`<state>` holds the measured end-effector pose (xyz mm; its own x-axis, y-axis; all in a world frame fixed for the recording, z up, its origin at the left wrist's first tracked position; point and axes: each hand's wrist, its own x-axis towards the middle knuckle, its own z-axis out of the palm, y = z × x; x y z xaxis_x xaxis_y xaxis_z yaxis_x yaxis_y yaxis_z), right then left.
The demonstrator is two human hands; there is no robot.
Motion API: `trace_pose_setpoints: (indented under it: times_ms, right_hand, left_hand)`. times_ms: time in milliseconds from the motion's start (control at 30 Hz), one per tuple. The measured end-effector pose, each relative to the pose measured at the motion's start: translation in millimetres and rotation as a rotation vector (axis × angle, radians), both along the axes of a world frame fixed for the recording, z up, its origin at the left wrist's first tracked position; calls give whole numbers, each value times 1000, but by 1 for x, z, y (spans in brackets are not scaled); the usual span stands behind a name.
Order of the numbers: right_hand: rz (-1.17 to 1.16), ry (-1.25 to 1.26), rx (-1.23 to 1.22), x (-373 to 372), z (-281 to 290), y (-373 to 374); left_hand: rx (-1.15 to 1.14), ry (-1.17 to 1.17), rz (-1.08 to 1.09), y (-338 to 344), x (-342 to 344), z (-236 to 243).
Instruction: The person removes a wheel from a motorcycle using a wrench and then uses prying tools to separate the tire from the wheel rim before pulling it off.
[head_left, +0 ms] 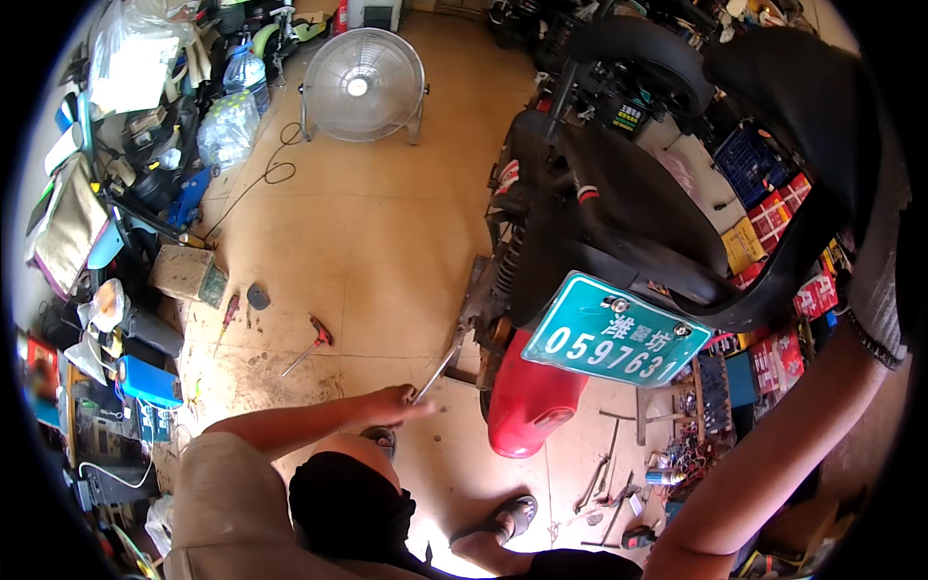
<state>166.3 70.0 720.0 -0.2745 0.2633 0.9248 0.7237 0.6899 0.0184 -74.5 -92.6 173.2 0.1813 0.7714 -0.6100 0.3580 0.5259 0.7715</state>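
Observation:
A two-wheeled scooter with black plastic bodywork (628, 193) stands before me. A green licence plate (619, 333) and a red rear mudguard (532, 411) are at its near end. My left hand (398, 402) is closed round a slim metal tool (440, 371). The tool's far end reaches the scooter's lower left side, close to the wheel; its exact contact I cannot make out. My right hand (882, 290) is raised at the far right, beside a large black curved part (802, 106), above a dark wrist band. Its fingers are hidden.
On the floor at left lie a red T-handled tool (311, 343) and a red-handled screwdriver (230, 314). A floor fan (362, 85) stands ahead, its cable (266, 174) running leftward. Clutter lines the left wall. Several loose tools (601, 474) and red boxes (778, 362) are at right.

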Motion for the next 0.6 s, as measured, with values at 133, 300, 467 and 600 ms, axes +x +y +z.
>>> trace_pose_setpoints:
  times_ms: [133,300,467,600]
  right_hand:
    - [39,20,-11,-8,3,-1]
    - [24,30,-26,1,9,0]
    - [56,35,-24,-7,-1,2]
    - [21,6,5,-4,1,-4]
  left_hand:
    - [601,234,-122,-46,-30,65]
    - [821,212,210,20,-24,216]
    - [1282,358,468,168,-28,193]
    - [1075,86,655,295,-27,128]
